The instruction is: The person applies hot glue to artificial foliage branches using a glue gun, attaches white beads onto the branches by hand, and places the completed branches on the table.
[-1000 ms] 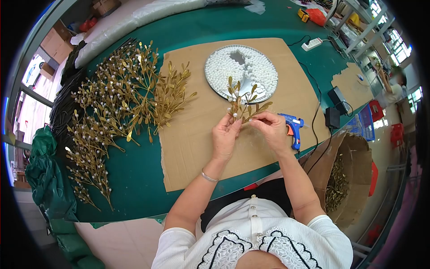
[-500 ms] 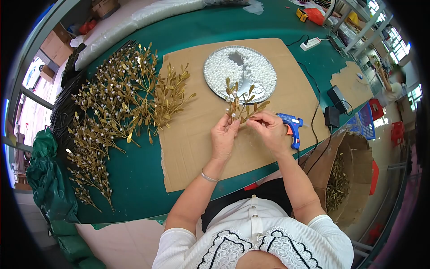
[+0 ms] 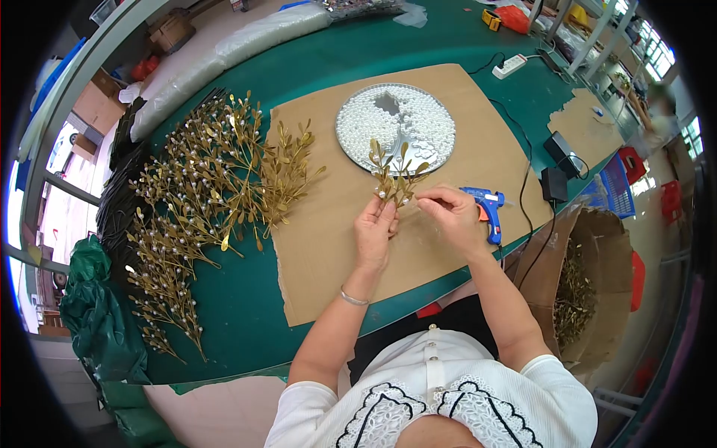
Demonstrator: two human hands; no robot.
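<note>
My left hand is closed around the lower stem of a gold artificial leaf sprig, which has white pearl beads near its base. The sprig's leaves point up toward a round tray of loose white pearls. Just right of the sprig, my right hand has thumb and forefinger pinched together. Whatever is between those fingertips is too small to make out. Beside the right hand, a blue hot glue gun lies on the cardboard sheet.
Many gold sprigs with pearls cover the table's left side, near dark bundled stems. A power strip and black adapters sit at the right, with cables. A cardboard box holding gold sprigs stands below. Another person is far right.
My right hand has drawn back slightly to the right from the sprig, its fingertips still pinched. The sprig stands more upright in my left hand. The whole view has shifted a little.
</note>
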